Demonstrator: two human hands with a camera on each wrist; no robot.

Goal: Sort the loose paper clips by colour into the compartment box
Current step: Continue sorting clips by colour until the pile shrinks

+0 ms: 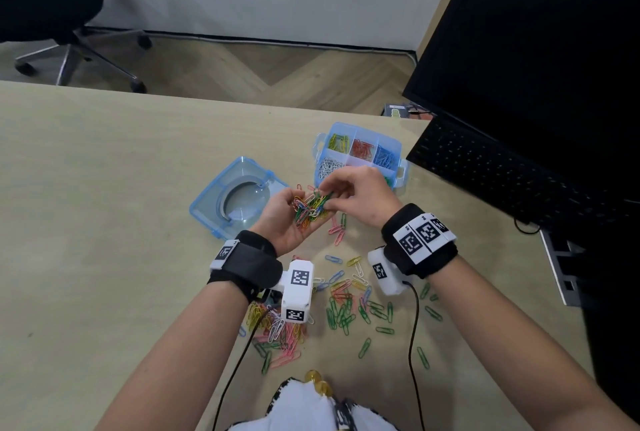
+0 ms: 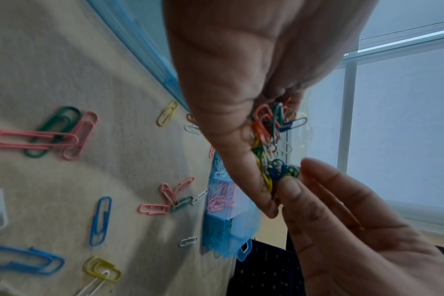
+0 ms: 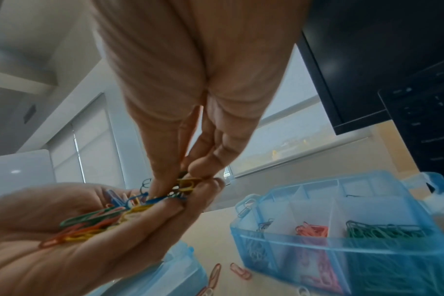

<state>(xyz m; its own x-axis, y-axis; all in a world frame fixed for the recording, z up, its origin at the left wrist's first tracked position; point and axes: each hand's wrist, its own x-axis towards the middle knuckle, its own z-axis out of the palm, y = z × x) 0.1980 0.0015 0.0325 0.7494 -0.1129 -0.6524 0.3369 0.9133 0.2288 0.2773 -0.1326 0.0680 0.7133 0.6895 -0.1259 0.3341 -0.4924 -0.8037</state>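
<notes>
Your table (image 1: 86, 188) carries, furthest left, the detached blue lid (image 1: 235, 196), lying flat with its inner face up. Next right, your left hand (image 1: 287, 219) is raised palm up, fingers cupped round a mixed bundle of clips (image 1: 311, 207); those clips lie tangled, their long axes pointing every way, so no single heading can be given. Your right hand (image 1: 360, 195) meets that bundle from the right, thumb and fingertips (image 3: 165, 186) pinched narrow on clips at its edge; which colour is gripped cannot be told. Beneath your wrists the loose paper clips (image 1: 343, 309) lie flat on the table, scattered, with most green ones running roughly towards and away from you. Beyond your right hand stands the compartment box (image 1: 398, 153), open, its long axis running left to right: yellow, red and blue clips in the far row, white, pink and green in the near row. Further right sits a dark keyboard (image 1: 502, 170).
</notes>
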